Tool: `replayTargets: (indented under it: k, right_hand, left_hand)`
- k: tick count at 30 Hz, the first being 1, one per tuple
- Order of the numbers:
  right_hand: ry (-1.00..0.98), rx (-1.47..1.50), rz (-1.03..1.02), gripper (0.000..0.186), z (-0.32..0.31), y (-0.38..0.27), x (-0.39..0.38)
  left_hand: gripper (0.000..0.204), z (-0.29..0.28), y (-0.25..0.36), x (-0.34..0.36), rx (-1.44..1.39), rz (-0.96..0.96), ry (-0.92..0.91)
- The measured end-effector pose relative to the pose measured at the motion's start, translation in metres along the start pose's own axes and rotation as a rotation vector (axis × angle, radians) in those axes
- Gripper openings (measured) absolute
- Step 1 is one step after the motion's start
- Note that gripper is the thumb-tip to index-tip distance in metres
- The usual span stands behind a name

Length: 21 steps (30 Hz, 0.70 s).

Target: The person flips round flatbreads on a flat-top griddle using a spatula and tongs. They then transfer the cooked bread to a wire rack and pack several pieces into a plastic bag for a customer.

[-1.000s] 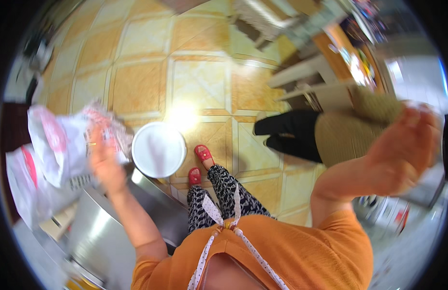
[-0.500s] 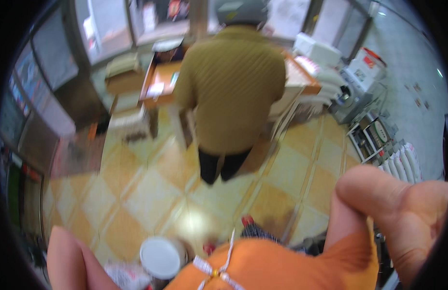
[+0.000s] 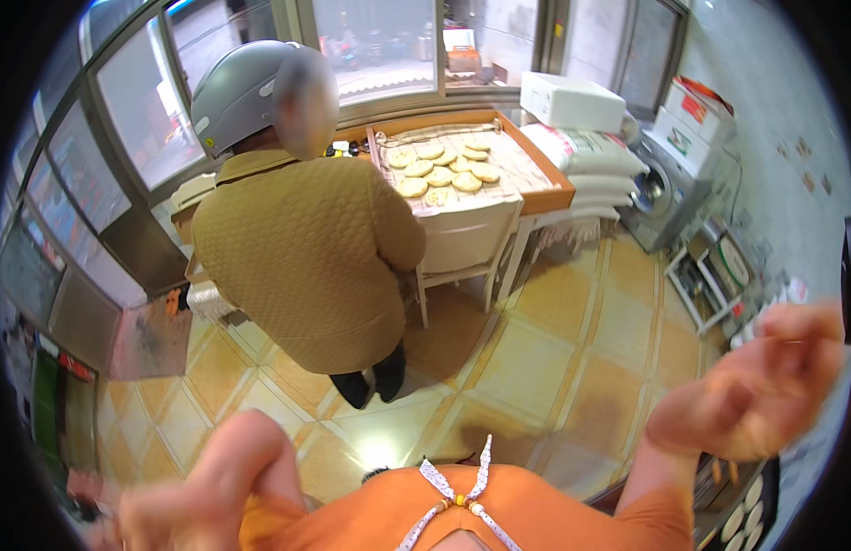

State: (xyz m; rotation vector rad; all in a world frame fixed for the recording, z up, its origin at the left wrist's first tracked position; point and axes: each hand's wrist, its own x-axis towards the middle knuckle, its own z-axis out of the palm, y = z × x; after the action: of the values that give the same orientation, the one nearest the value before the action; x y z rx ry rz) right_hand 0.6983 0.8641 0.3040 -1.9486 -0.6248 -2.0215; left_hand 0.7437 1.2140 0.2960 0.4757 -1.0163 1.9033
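Tiled kitchen floor [image 3: 581, 358], tray of flat breads [image 3: 448, 165] on counter upper centre, helmeted person [image 3: 306, 248] beside it. Right hand [image 3: 765, 386] raised mid-right, blurred, fingers loosely curled, empty. Left hand [image 3: 159, 514] lower left, blurred; grip cannot tell. Hands mid-swing, well apart from breads.

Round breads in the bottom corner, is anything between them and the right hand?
Nothing visible is. The right hand, blurred, hangs above the round breads at the lower right, with only air between them.
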Motion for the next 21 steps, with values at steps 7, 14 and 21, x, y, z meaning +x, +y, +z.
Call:
replayTargets:
  k: [7,14,21]
  right_hand:
    - [-0.639,0.406,0.772,0.024,0.074,0.121,-0.191]
    - [-0.849,0.692,1.248,0.015,0.146,0.224,-0.31]
    - [-0.829,0.688,1.379,0.013,0.219,0.373,-0.315]
  left_hand:
    - [0.03,-0.033,0.054,-0.334,0.192,-1.695,-0.977]
    - [0.033,0.004,0.006,-0.513,0.287,-1.683,-1.269]
    - [0.034,0.158,-0.146,-0.644,0.134,-1.344,-1.098]
